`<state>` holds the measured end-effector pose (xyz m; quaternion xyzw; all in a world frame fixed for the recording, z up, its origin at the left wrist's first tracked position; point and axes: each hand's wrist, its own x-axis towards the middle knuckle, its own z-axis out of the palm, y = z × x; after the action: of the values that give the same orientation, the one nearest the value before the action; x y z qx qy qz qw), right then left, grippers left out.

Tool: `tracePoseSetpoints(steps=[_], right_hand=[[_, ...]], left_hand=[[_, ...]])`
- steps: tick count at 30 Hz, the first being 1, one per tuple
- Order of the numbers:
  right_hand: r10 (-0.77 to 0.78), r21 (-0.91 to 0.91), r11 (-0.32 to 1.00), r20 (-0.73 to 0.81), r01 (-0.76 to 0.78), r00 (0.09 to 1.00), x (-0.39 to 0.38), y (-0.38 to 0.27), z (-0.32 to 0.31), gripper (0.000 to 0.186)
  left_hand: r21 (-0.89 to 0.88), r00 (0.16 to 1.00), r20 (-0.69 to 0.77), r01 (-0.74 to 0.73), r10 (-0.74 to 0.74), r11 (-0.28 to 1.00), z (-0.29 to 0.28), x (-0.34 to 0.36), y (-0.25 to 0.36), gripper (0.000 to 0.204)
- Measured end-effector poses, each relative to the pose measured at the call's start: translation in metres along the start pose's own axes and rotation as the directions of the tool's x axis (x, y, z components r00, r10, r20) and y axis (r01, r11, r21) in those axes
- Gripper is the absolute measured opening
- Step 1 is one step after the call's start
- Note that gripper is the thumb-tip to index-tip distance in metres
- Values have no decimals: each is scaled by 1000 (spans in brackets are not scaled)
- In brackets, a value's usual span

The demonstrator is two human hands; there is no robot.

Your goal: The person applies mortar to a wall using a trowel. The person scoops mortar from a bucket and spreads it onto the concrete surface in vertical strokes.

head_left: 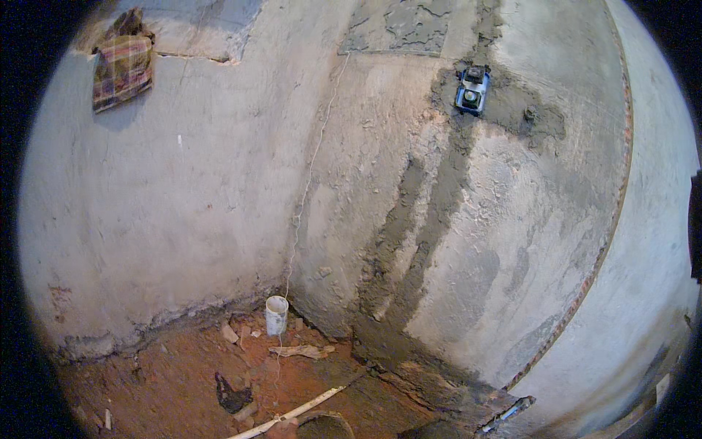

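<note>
Neither my left hand nor my right hand shows. On the wall ahead, a blue and silver box-like fitting (472, 90) with dark upper parts sits in a patch of rough grey mortar (453, 168), which runs down the wall in two strips. A small stub (529, 114) protrudes to its right. A thin white string (314, 161) hangs near the wall corner, down past a white cylindrical container (276, 319) standing at the wall's foot. A checked cloth (121, 72) hangs high on the left wall.
The reddish dirt floor (153, 395) holds rubble, a wood scrap (303, 351), a dark object (232, 394) I cannot make out, a long pale pole (307, 407) and a round rim (325, 418) at the lower edge. Pipes (504, 415) lie at lower right, below a wall edge (599, 256).
</note>
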<state>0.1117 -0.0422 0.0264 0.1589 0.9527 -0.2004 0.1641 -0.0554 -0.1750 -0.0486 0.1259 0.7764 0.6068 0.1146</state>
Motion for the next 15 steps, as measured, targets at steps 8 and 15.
tracePoseSetpoints(steps=[8,15], right_hand=[[-5,57,998,-7,5,1000,-3,4,-6,42],[-23,87,996,-8,24,1000,-9,8,-4,44]], left_hand=[[4,1000,-11,-2,2,1000,-6,11,-2,39],[4,1000,-22,-20,20,1000,-3,9,-7,39]])
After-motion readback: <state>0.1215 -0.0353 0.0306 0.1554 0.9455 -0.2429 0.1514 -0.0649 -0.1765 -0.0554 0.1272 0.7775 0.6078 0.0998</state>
